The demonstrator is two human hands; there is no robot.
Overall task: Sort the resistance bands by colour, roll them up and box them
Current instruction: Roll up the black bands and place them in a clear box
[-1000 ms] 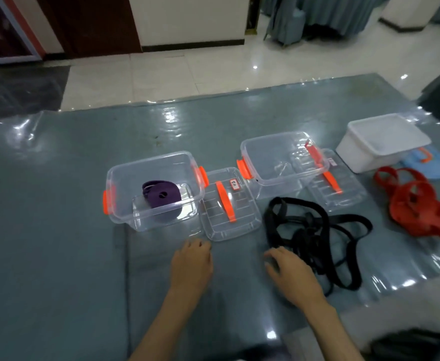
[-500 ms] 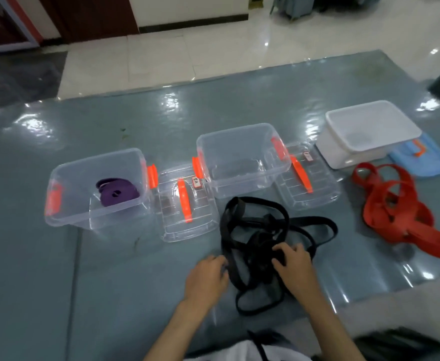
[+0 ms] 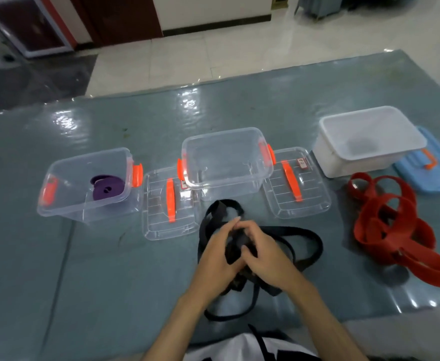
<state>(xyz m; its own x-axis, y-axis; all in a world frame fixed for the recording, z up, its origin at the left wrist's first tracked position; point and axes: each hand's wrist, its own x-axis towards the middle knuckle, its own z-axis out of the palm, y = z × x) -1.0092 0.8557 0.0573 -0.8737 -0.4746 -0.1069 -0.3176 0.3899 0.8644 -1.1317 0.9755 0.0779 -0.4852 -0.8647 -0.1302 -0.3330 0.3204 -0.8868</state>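
- Black resistance bands [image 3: 295,237] lie in a loose tangle on the worktop [image 3: 57,256], just in front of the middle clear box [image 3: 226,162], which looks empty.
- Both hands work at the tangle's centre: the left hand [image 3: 217,252] and right hand [image 3: 264,256] have their fingers curled round a bunched part of the black strap, close together and touching.
- Purple band [image 3: 107,187] sits rolled in the left clear box [image 3: 88,183]; red bands [image 3: 393,235] lie heaped, unrolled, in front of the white box [image 3: 369,142].
- Judging from the crossed loops, pulling one strand hard could tighten a knot instead of freeing a band.
- Loops trail toward the near edge of the worktop, so a lifted strand may drag others off it.
- A loose roll would likely spring open once released, since the rubber looks springy.
- The clear lid [image 3: 170,204] beside the tangle could be snagged and shoved.
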